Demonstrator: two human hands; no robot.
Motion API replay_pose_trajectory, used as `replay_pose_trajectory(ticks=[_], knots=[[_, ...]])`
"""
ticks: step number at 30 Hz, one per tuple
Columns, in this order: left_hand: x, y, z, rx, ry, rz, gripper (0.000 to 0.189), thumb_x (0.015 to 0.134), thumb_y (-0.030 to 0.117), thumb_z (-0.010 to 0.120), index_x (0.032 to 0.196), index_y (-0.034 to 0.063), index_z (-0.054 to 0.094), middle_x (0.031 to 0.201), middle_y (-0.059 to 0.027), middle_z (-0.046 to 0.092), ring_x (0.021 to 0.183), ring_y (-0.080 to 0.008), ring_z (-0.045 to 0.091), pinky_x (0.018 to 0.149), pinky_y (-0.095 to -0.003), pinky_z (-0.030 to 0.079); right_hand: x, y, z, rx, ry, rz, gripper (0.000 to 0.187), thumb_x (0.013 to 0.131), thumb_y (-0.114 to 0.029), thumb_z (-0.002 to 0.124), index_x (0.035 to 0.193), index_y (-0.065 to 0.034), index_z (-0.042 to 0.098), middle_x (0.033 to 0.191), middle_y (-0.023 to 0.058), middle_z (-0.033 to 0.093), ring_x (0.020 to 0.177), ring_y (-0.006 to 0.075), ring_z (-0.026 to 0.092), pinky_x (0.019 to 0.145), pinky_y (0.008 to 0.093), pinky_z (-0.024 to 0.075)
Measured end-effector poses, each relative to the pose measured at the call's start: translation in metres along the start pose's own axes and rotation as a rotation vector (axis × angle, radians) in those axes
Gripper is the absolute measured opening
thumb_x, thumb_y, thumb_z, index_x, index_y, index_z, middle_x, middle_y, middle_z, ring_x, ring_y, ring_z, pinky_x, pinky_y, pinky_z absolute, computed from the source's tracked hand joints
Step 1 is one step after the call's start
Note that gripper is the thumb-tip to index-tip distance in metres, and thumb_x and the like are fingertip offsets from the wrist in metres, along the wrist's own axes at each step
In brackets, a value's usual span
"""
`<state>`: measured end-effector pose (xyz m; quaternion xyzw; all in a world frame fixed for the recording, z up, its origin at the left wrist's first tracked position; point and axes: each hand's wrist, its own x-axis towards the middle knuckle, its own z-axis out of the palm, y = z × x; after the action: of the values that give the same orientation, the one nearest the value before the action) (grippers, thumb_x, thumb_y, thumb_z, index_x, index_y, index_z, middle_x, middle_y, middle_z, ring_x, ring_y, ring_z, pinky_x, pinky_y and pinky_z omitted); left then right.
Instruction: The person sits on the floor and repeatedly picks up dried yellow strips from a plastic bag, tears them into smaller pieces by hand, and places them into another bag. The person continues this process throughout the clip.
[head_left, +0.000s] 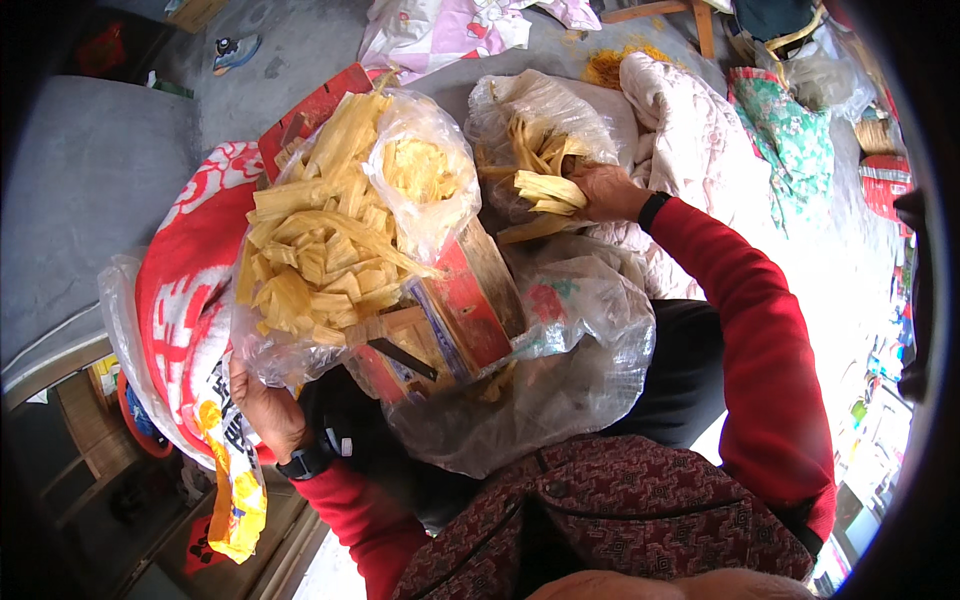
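My right hand (606, 193) grips a folded bundle of dried yellow husk strips (550, 192) at the mouth of a clear plastic bag (551, 101). Longer brownish strips (541, 150) stick out beside the bundle. At the left, my left hand (268, 411) is at the lower edge of another clear plastic bag (289, 366); its fingertips are partly hidden there. Short cut yellow pieces (330, 262) are heaped on this bag. Below the heap is a red-sided wooden box (480, 307), with a dark flat blade (403, 358) across its near end.
A red and white cloth (191, 247) hangs at the left above a yellow plastic wrapper (238, 517). A crumpled plastic sheet (525, 420) covers part of my lap. Pale quilted fabric (682, 142) lies right of the husk bag. Yellow shreds (611, 66) are on the floor behind.
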<state>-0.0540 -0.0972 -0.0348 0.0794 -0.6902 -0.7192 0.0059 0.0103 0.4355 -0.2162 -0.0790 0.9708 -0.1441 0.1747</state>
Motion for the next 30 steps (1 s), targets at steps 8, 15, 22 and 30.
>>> replay_pose_trajectory(ticks=[8, 15, 22, 30], knots=[[0.003, 0.0, -0.014, 0.091, -0.024, -0.015, 0.031, 0.099, 0.013, 0.058, 0.127, 0.0009, 0.062, 0.117, -0.0092, 0.069, 0.104, -0.0199, 0.066, 0.095, -0.0346, 0.051, 0.062, 0.091, -0.015, 0.75, 0.118, 0.303, 0.071, 0.087, -0.035, 0.073, 0.141, 0.0044, 0.049, 0.136, 0.0256, 0.059, 0.12, 0.0308, 0.062, 0.102, 0.0405, 0.0497], [0.0, -0.001, -0.022, 0.144, 0.024, -0.066, 0.04, 0.101, 0.025, 0.055, 0.133, 0.0015, 0.058, 0.117, -0.0118, 0.068, 0.099, -0.0227, 0.068, 0.086, -0.0374, 0.056, 0.045, 0.192, 0.046, 0.007, 0.152, 0.196, 0.042, 0.093, -0.028, 0.056, 0.128, -0.0047, 0.06, 0.109, 0.0255, 0.068, 0.107, 0.0432, 0.064, 0.094, 0.049, 0.0511], [-0.003, 0.001, -0.011, 0.085, 0.114, -0.077, 0.034, 0.104, 0.022, 0.05, 0.13, 0.0015, 0.058, 0.112, -0.0118, 0.069, 0.092, -0.0232, 0.07, 0.079, -0.0363, 0.059, 0.079, 0.119, -0.009, -0.415, 0.776, 0.275, 0.053, 0.084, -0.002, 0.056, 0.136, -0.0088, 0.057, 0.141, 0.0111, 0.056, 0.132, 0.0321, 0.051, 0.109, 0.0475, 0.0414], [-0.006, 0.009, 0.01, 0.446, 0.108, -0.032, 0.046, 0.096, 0.025, 0.062, 0.133, -0.0003, 0.054, 0.123, -0.012, 0.063, 0.103, -0.0232, 0.065, 0.089, -0.0373, 0.055, 0.208, 0.056, 0.029, 0.05, 0.162, 0.057, 0.04, 0.087, -0.027, 0.065, 0.125, -0.0157, 0.065, 0.125, 0.013, 0.068, 0.115, 0.0301, 0.065, 0.094, 0.0424, 0.0538]])
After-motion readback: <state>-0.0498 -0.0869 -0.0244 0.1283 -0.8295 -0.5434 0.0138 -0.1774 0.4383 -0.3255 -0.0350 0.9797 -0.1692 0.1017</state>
